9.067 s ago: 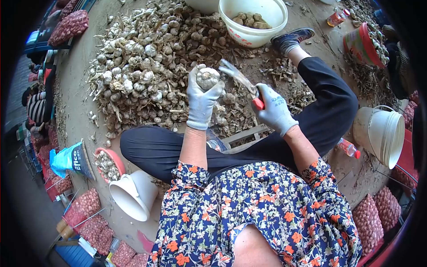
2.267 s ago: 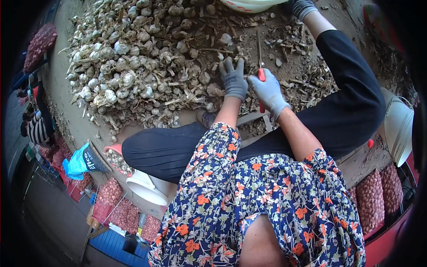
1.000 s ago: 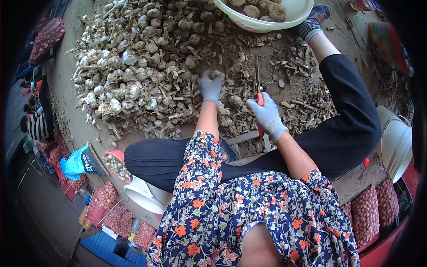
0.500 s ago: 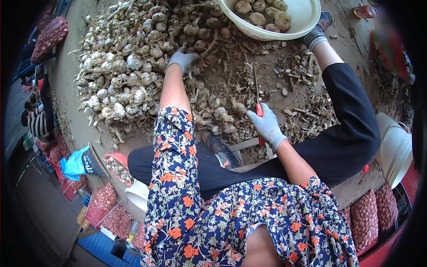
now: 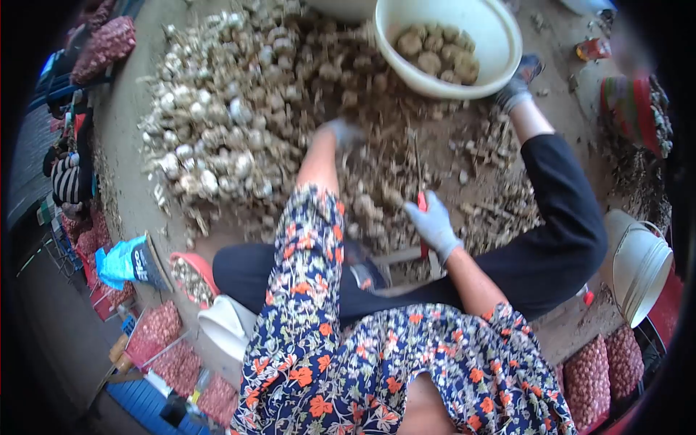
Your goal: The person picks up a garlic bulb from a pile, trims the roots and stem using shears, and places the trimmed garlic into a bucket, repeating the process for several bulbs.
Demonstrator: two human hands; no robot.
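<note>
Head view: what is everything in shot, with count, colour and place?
garlic pile: one, whitish, ground ahead and left
basin: one, white, top, holding garlic bulbs
bucket: one, white, right edge
mesh sacks: several, reddish, bottom corners
blue bag: one, blue, left
red-handled cutter: one, red handle, in the right hand
left hand: one, grey glove, in the pile, blurred
right hand: one, grey glove, gripping the cutter

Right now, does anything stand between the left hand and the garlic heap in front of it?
Nothing visible does. The left hand lies at the near edge of the garlic heap, though the picture is blurred there. The right hand grips a red-handled blade off to the side, apart.
</note>
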